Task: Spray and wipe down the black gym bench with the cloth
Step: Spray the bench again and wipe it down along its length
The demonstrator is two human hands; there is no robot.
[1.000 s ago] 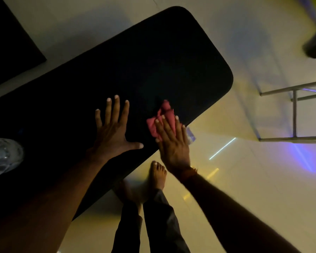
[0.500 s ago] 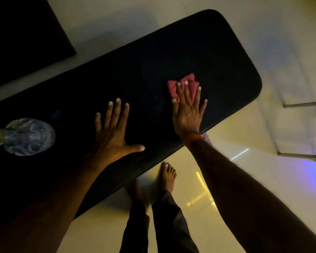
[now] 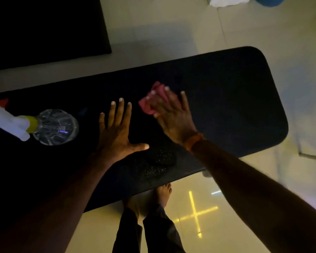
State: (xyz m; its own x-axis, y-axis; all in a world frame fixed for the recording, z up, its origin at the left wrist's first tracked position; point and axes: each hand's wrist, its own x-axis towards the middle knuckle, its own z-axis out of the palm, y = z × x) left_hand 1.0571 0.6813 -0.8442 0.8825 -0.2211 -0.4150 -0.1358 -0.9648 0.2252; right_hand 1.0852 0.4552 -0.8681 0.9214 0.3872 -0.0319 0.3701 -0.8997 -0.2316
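Cloth [image 3: 150, 105]: pink, bunched, pressed under the straight fingers of right hand [image 3: 173, 117], mid-length on bench [image 3: 226, 106] (long axis left to right). Left hand [image 3: 117, 132]: flat, spread, just left. Droplets [image 3: 157, 161]: toward near edge, below both hands; probably the right hand's next pass.

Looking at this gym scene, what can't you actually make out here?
1. Spray bottle: the head view's left edge cuts off its white trigger head, and the liquid level is unreadable in the dim light.
2. Cloth: mostly covered by the right hand. Both are motion-blurred, so its folds are unclear.
3. Bench: its legs are hidden under its own pad, and its left end fades into darkness.
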